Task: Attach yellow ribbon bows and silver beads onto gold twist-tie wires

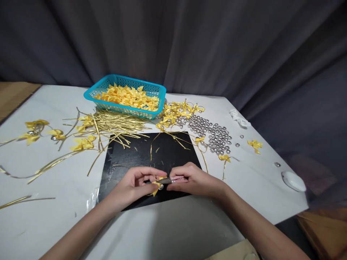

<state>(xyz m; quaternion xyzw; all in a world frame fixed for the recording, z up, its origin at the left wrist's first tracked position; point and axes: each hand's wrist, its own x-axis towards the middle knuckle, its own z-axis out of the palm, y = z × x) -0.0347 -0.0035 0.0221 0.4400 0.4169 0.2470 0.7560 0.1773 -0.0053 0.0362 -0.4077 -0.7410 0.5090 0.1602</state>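
Observation:
My left hand (141,180) pinches a small yellow ribbon bow (155,189) above the black mat. A shiny silver bell (161,186) sits against the bow's lower side. Closed around the pink handles of small metal pliers (173,180), my right hand (192,178) brings the tool's tip to the bow, near the left fingertips. The exact grip of the jaws is hidden by the fingers and ribbon. Under both hands lies the black mat (130,148), with a few loose gold wire ends (121,165) on it.
Behind the mat stands a blue basket (159,94) of yellow bows, with a heap of gold twist ties (119,122) before it. Silver bells (219,139) spread to the right. Finished-looking bows (84,143) lie at left. A white plastic device (294,181) sits near the right edge.

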